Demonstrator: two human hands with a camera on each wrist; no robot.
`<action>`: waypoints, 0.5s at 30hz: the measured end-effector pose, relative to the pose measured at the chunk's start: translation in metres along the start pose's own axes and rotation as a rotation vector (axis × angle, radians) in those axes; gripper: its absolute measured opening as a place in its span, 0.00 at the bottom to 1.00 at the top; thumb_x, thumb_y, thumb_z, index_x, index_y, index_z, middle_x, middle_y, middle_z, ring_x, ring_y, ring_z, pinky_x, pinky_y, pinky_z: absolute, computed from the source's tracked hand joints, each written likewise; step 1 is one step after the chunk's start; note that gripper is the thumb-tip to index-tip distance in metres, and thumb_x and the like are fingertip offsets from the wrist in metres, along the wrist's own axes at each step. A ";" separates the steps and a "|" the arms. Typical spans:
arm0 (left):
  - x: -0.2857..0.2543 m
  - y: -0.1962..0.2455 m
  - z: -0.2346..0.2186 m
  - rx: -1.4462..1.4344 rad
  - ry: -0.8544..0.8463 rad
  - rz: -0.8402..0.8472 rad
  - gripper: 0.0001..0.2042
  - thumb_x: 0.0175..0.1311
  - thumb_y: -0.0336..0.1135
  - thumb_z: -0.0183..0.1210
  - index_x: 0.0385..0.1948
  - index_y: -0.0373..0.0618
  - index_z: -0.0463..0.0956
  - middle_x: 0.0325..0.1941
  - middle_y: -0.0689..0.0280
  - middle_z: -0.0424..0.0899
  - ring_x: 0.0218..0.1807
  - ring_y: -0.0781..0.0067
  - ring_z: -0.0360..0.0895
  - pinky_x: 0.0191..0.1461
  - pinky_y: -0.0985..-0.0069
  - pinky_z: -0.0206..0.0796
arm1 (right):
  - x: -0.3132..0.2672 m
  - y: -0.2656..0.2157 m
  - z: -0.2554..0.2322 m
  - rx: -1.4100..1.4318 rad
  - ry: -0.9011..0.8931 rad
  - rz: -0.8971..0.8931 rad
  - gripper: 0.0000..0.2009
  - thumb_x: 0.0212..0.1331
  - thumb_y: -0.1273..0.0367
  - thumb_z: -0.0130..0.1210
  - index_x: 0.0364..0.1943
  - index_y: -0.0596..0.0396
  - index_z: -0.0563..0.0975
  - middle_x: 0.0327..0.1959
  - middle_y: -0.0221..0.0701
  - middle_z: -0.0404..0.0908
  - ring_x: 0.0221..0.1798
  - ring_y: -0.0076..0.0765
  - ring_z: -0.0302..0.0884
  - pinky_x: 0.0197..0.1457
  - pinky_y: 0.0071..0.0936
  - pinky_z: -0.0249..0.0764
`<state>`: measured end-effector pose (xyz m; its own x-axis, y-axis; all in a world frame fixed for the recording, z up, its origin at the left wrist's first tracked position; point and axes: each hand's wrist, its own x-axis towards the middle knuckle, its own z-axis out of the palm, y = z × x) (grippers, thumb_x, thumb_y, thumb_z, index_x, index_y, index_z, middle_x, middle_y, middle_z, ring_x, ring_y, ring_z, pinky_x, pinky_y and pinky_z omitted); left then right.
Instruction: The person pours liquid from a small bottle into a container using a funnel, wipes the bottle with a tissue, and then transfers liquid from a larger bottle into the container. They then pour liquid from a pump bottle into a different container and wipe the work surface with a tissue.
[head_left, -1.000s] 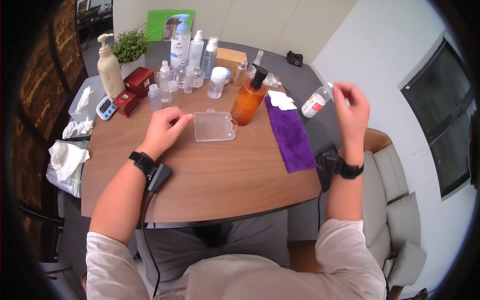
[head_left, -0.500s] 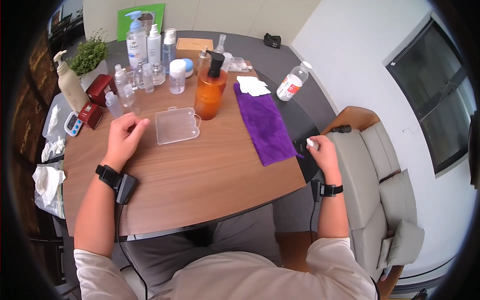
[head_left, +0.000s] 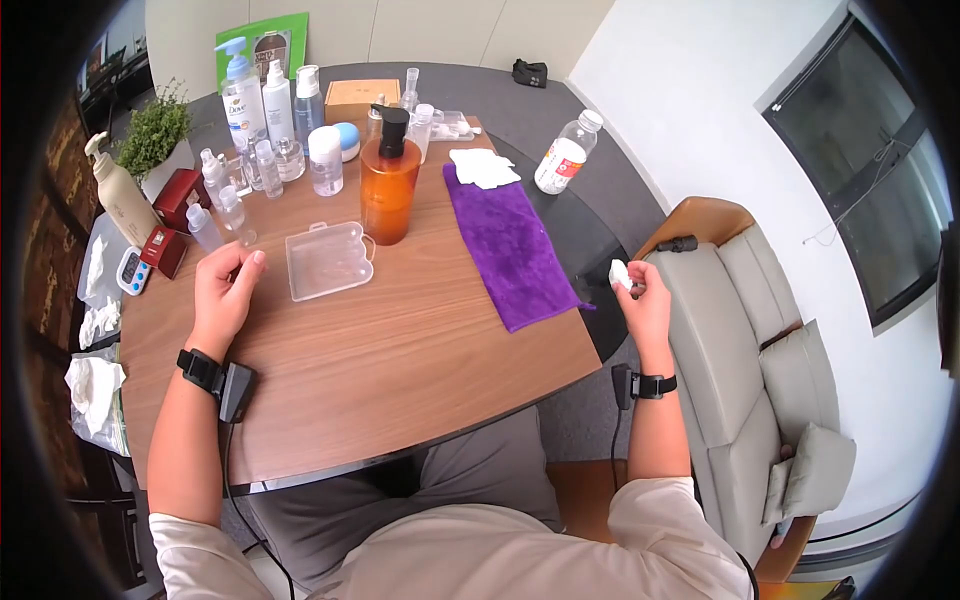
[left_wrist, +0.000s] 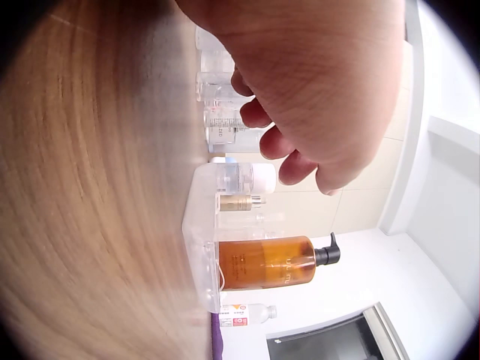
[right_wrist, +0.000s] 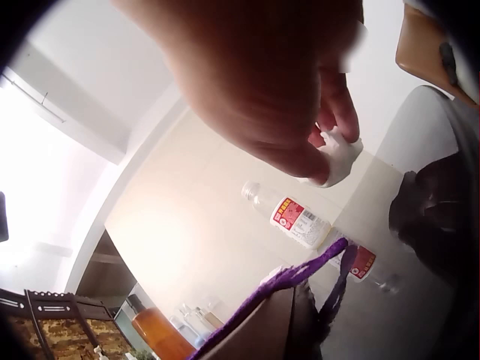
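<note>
My right hand (head_left: 648,305) pinches a small white wad (head_left: 620,274) between thumb and fingers, above the dark surface right of the purple cloth (head_left: 515,245). The right wrist view shows the wad (right_wrist: 342,156) at the fingertips, with the labelled clear bottle (right_wrist: 296,221) beyond. My left hand (head_left: 222,295) rests on the wooden table, fingers loosely curled, holding nothing visible. To its right lies a clear flat plastic case (head_left: 330,262), and behind that stands the amber pump bottle (head_left: 389,190). In the left wrist view the left hand (left_wrist: 307,82) is over the table near the case.
Folded white tissues (head_left: 483,168) lie on the cloth's far end. The white-capped bottle (head_left: 566,155) stands behind at the right. Several small bottles, red boxes (head_left: 163,250), a timer (head_left: 132,271) and a plant (head_left: 155,140) are at the left. A grey sofa (head_left: 715,350) is at the right.
My right hand has come down from beside the bottle to the table's right edge, with the white wad in its fingers. The head view has shifted right; the left hand stays on the table.
</note>
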<state>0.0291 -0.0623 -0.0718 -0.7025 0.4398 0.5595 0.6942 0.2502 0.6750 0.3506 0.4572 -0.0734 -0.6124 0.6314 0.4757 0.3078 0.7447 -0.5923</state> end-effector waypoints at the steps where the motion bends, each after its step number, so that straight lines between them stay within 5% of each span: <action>1: 0.000 -0.002 0.001 -0.006 0.001 0.004 0.15 0.74 0.35 0.63 0.25 0.37 0.79 0.21 0.68 0.73 0.26 0.76 0.68 0.33 0.72 0.58 | 0.000 -0.002 0.001 -0.073 -0.003 -0.047 0.18 0.56 0.76 0.71 0.51 0.60 0.82 0.46 0.37 0.88 0.43 0.36 0.87 0.48 0.31 0.83; 8: -0.001 -0.003 0.000 -0.013 0.011 0.026 0.14 0.74 0.34 0.63 0.26 0.37 0.80 0.21 0.66 0.72 0.27 0.74 0.68 0.33 0.71 0.58 | 0.002 -0.029 0.005 -0.068 -0.125 -0.292 0.12 0.57 0.76 0.71 0.45 0.60 0.84 0.48 0.36 0.84 0.48 0.36 0.85 0.47 0.28 0.83; 15: -0.001 -0.001 -0.001 -0.018 -0.006 0.010 0.13 0.73 0.34 0.63 0.26 0.37 0.80 0.22 0.64 0.74 0.27 0.72 0.69 0.33 0.71 0.59 | 0.006 -0.029 0.002 -0.053 -0.205 -0.129 0.12 0.60 0.72 0.68 0.47 0.61 0.86 0.46 0.39 0.86 0.44 0.38 0.87 0.45 0.30 0.84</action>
<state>0.0286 -0.0636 -0.0724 -0.6943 0.4474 0.5638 0.6984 0.2298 0.6778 0.3369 0.4390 -0.0550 -0.7826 0.4771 0.3999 0.2517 0.8301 -0.4976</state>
